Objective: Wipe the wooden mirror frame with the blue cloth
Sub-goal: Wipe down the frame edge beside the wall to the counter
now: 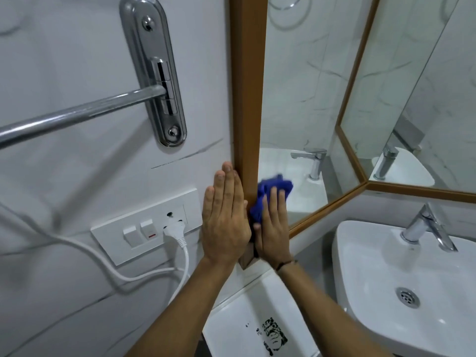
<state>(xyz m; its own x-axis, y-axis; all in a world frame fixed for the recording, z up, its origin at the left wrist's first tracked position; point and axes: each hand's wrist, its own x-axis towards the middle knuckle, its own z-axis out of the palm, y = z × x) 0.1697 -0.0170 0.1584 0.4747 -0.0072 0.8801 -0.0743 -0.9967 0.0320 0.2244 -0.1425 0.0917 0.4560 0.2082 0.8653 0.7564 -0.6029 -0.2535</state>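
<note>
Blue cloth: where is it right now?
The blue cloth is centre-frame in the head view, pressed by the right hand against the wooden mirror frame's lower left upright.

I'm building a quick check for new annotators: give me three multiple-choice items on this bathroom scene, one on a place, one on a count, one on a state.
1. Where is the blue cloth?
A. Draped over the towel bar
B. Pressed on the wooden mirror frame's vertical left side, low down, under the right hand
C. Lying in the sink

2. How many switches are on the wall plate, left of the socket?
A. Two
B. Four
C. None

3. What is the state of the socket?
A. Empty
B. Covered with tape
C. A white plug is in it

Answers:
1 B: the right hand holds the cloth against the wooden mirror frame, while the left hand lies flat on the wall beside it.
2 A: two white rockers sit side by side.
3 C: the white plug sits in the socket, its cord trailing down.
</note>
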